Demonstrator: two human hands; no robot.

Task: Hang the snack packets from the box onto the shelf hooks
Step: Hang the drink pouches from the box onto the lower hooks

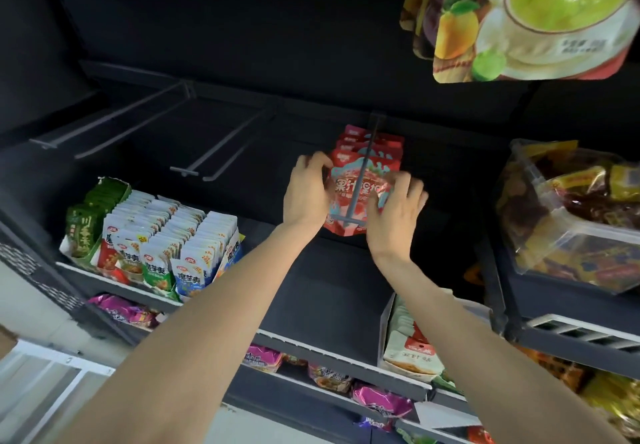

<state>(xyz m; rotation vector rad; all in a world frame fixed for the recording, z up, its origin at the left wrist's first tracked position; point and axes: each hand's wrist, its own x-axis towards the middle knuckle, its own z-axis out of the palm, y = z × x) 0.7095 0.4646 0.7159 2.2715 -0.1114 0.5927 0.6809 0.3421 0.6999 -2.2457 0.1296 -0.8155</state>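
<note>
A red snack packet [353, 187] with white and blue print hangs at the front of a grey shelf hook [364, 166], with several like packets stacked behind it on the same hook. My left hand [306, 190] grips the front packet's left edge. My right hand [394, 208] holds its right side, fingers curled round the edge. Both arms reach up from below. No box of packets shows in this view.
Two bare double hooks [114, 114] [225, 145] jut out to the left. A tray of small packets [156, 242] stands on the dark shelf [329, 287] at left, a clear bin of sweets [571, 229] at right, big bags [519, 17] overhead.
</note>
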